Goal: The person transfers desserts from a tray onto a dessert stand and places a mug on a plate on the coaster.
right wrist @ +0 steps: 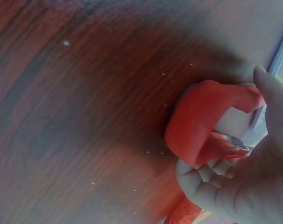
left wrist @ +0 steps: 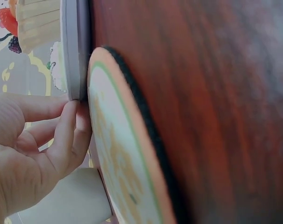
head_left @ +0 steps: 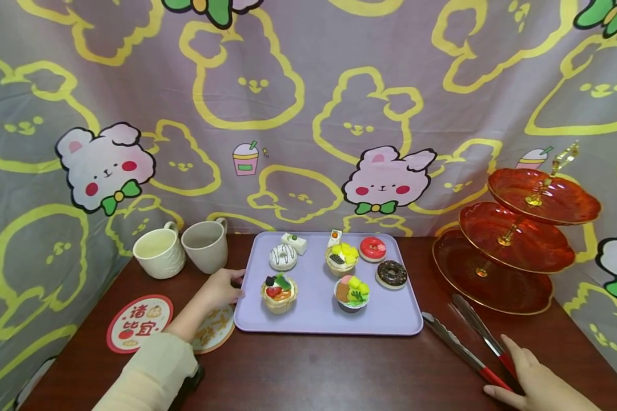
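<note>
My left hand (head_left: 220, 289) pinches the left rim of a lilac tray (head_left: 308, 324) between thumb and fingers; the left wrist view shows the tray edge (left wrist: 76, 70) in that grip. On the tray lie a fruit tart (head_left: 280, 293), two fruit cups, a white iced donut (head_left: 283, 257), a red donut (head_left: 373, 249), a chocolate donut (head_left: 391, 274) and two small white cakes. At the front right, my right hand (head_left: 540, 379) holds the red-handled metal tongs (head_left: 460, 347), thumb on one side, curled fingers on the other. The tongs' arms are spread on the table.
A three-tier red glass stand (head_left: 514, 237) with gold trim stands at the back right. Two mugs (head_left: 159, 254) stand at the back left. A red-edged round coaster (head_left: 140, 324) lies before them; another coaster (head_left: 213, 331) sits partly under my left forearm. A patterned curtain hangs behind.
</note>
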A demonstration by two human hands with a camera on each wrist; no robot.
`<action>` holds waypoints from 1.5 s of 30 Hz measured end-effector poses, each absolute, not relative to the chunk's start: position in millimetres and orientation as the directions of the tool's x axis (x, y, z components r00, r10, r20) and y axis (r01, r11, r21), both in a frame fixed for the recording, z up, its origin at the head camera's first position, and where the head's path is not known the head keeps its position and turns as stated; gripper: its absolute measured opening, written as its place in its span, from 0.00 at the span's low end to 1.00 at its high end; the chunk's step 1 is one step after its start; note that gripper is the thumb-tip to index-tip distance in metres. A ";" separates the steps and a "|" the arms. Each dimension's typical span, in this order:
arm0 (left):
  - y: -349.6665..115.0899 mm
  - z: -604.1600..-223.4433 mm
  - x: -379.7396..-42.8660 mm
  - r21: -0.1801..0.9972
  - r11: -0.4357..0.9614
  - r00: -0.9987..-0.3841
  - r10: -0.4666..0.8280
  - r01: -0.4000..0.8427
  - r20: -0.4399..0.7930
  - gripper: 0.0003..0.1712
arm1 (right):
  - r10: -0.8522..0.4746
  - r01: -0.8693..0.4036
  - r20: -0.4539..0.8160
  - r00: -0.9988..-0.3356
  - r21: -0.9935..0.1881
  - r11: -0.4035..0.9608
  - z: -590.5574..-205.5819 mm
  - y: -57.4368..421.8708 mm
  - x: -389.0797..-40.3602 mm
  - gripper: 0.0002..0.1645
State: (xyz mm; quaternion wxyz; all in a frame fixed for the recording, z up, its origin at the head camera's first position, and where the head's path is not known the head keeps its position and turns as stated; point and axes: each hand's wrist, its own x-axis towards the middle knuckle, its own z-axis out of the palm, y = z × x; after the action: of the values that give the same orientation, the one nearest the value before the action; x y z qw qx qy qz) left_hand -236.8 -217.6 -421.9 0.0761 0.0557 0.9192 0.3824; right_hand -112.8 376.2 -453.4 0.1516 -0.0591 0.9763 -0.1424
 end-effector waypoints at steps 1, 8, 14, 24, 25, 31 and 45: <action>-217.2 -422.1 -236.6 0.714 0.699 -0.983 0.159 0.043 -0.097 0.34 | -0.148 -0.060 -0.291 -0.945 -0.290 0.955 -454.4 376.4 -112.8 0.64; -215.1 -423.2 -235.3 0.715 0.698 -0.984 0.154 0.048 -0.085 0.34 | -0.096 -0.007 -0.343 -0.935 -0.251 0.968 -459.7 377.3 -112.2 0.59; -214.7 -423.9 -236.3 0.713 0.699 -0.985 0.154 0.052 -0.079 0.34 | -0.083 0.008 -0.337 -0.938 -0.259 0.966 -462.9 379.2 -111.5 0.56; -215.3 -422.8 -236.6 0.716 0.696 -0.984 0.155 0.049 -0.084 0.34 | -0.098 0.003 -0.345 -0.934 -0.281 0.960 -456.4 375.7 -107.7 0.55; -215.4 -422.9 -236.8 0.716 0.696 -0.984 0.154 0.048 -0.084 0.34 | -0.105 -0.005 -0.338 -0.935 -0.285 0.959 -455.7 375.3 -106.8 0.54; -215.1 -422.7 -235.7 0.711 0.702 -0.984 0.154 0.048 -0.085 0.34 | -0.135 -0.059 -0.275 -0.952 -0.269 0.961 -453.1 374.7 -105.6 0.53; -215.6 -422.1 -235.2 0.701 0.712 -0.985 0.150 0.048 -0.084 0.34 | -0.104 -0.040 -0.235 -0.966 -0.263 0.964 -439.8 366.3 -103.1 0.52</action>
State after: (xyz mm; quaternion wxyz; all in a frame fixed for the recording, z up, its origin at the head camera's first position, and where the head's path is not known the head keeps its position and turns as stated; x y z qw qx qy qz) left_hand -235.2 -215.6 -422.1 0.0676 0.0537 0.9226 0.3759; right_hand -103.1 366.3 -439.8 0.1242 -0.0365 0.9831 -0.1292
